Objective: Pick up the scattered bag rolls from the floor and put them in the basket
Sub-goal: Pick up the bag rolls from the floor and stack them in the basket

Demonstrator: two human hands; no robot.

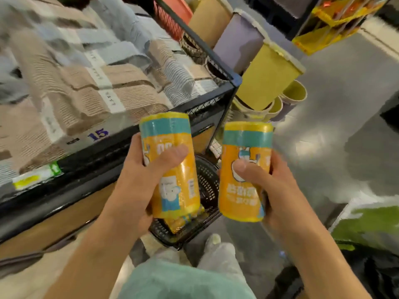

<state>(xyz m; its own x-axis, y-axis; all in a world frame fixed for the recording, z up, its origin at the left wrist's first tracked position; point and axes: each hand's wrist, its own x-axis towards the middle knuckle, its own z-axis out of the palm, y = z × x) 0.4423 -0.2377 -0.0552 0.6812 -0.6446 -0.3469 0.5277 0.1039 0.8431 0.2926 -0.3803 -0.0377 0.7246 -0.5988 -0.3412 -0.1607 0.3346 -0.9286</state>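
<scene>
Each of my hands holds one orange-and-teal bag roll, upright, above a black mesh basket point(208, 180) on the floor. My left hand point(138, 182) grips the left bag roll point(172, 147), thumb across its front. My right hand point(272, 186) grips the right bag roll point(246, 147) the same way. Another orange roll point(179, 223) lies inside the basket, mostly hidden behind the left roll.
A black metal shelf point(216, 98) stacked with folded towels stands at the left. Stacked yellow, purple and tan bins point(269, 78) lean beside it. The grey floor point(345, 126) stretches to the right. A green-and-white package point(367, 225) sits at lower right. My feet are below the basket.
</scene>
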